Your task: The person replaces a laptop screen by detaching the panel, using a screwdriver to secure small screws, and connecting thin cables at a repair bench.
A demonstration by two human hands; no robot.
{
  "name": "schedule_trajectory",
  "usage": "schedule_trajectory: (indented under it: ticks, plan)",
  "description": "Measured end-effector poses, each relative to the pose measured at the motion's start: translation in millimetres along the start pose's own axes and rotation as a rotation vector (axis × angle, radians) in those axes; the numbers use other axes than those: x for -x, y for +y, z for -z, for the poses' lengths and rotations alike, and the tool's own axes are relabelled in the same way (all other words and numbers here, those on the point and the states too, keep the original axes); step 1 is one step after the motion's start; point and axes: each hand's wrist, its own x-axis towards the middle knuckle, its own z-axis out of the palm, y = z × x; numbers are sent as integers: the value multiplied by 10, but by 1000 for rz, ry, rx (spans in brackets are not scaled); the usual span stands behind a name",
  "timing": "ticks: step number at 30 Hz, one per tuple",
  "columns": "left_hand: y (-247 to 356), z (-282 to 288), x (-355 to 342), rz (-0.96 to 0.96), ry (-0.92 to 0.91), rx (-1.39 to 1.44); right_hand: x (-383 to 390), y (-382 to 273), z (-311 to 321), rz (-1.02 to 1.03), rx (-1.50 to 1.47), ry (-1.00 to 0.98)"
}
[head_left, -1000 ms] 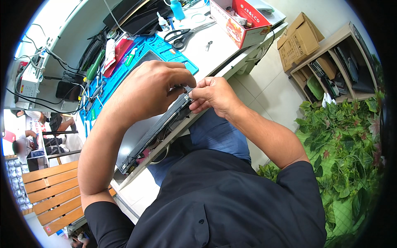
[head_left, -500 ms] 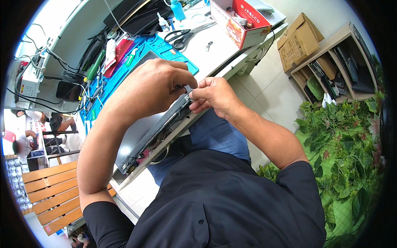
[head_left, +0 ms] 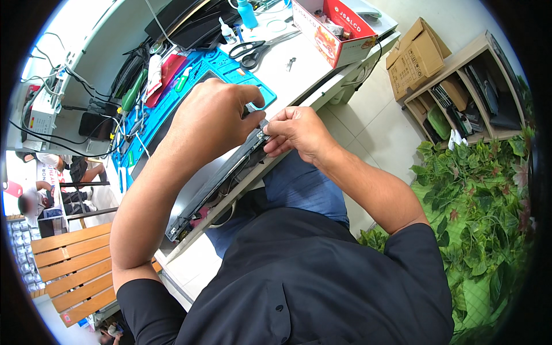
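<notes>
A flat, silvery laptop-like panel point(head_left: 198, 187) with a dark long edge lies along the near edge of the desk. Small metal hinge-like parts show at both ends of that edge. My right hand point(head_left: 299, 131) pinches a small metal part point(head_left: 261, 132) at the far right end, its thumb and fingertips closed together. Just left of it, my left hand point(head_left: 221, 112) hovers over the panel. Its index finger arches away from the thumb, and the thumb tip is close to the metal part. The left hand's other fingers are partly hidden.
Beyond my left hand lies a blue work mat point(head_left: 253, 86) with tools. Black scissors point(head_left: 253, 57), a red-and-white box point(head_left: 339, 43) and a small white bottle point(head_left: 227, 31) are on the desk. A cardboard box point(head_left: 417, 60) and shelf point(head_left: 489, 86) stand at right.
My left hand's index finger has lifted and spread from its thumb, away from the metal part. My right hand keeps its pinch in nearly the same place.
</notes>
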Motion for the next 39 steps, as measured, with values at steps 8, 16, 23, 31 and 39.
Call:
schedule_trajectory:
  ticks: [8,16,23,31,39]
  plan:
    - [-78,3,-19,-68,-13,48,0,2,8,3,12,-11]
    - [-109,17,-28,-177,-35,90,12,-14,5,-8,18,-6]
    - [-98,44,-52,-253,-103,78,1,9,4,11,-21,-5]
    - [12,60,-17,54,-89,12,-21,33,13,14,-25,-2]
    - [-138,10,-22,-180,-47,83,-12,29,23,9,6,-22]
